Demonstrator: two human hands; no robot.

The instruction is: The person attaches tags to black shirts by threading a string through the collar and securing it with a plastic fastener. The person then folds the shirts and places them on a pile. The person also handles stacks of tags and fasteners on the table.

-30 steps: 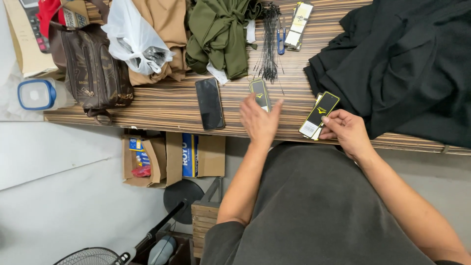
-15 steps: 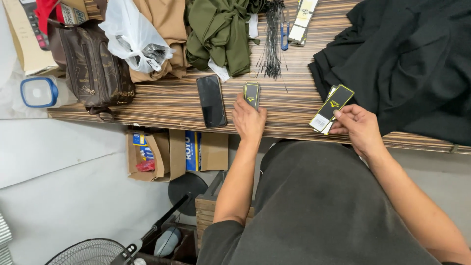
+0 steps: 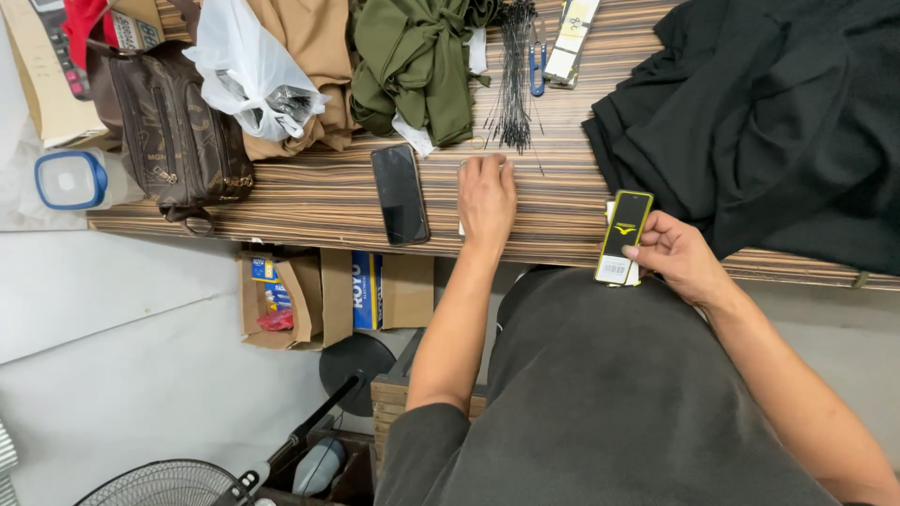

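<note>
Black, yellow-edged tag (image 3: 623,238) lies lengthwise across the worktop (image 3: 309,201) edge, barcode end toward the person; right hand (image 3: 680,258) pinches it; left hand (image 3: 487,199) rests flat, open, beside a phone (image 3: 400,194).

cam: head-worn, single view | faces: straight down over wearer's torso | frame: striped wooden table (image 3: 309,197) across top, floor w/ fan (image 3: 159,483) below | range: near, arm's length; both forearms in shot | overlap: n/a, only 1 view
</note>
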